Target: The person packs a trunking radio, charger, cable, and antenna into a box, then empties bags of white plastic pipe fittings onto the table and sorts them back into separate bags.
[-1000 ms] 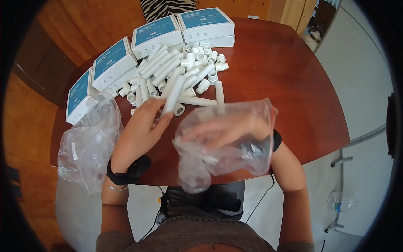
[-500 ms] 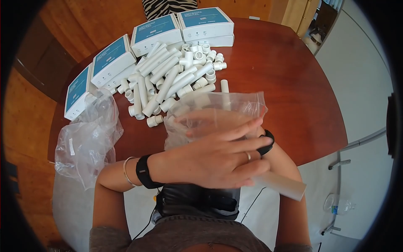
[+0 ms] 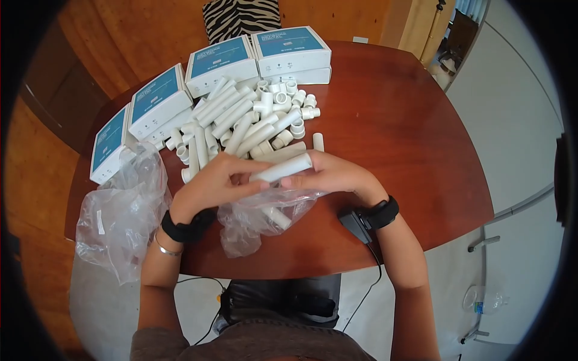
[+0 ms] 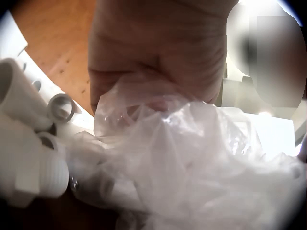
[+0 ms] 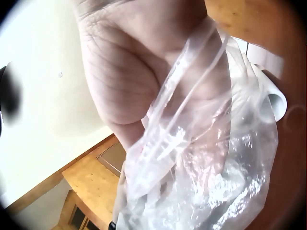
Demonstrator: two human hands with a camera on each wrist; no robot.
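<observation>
The left hand [image 3: 220,183] grips one end of a white pipe [image 3: 283,168] above the near part of the table. At the pipe's other end is the right hand [image 3: 340,175], its thumb below the pipe and the mouth of a clear plastic bag [image 3: 241,219] against its fingers. Another short white pipe [image 3: 277,218] shows inside that bag. In the left wrist view the crumpled bag [image 4: 168,158] covers the left fingertips. The right wrist view has the bag [image 5: 206,177] over the right hand's fingers [image 5: 201,124].
Behind the hands lies a heap of white pipes [image 3: 226,111] and fittings [image 3: 263,105]. Blue-and-white boxes [image 3: 292,51] stand around its far and left sides. A second clear bag [image 3: 114,222] hangs over the table's left edge. A black device [image 3: 355,225] is at the right wrist.
The left hand, earlier crossed over the right forearm with a pipe, has moved back left. The bag has slid off the right wrist to the fingers, and the pipe lies between both hands.
</observation>
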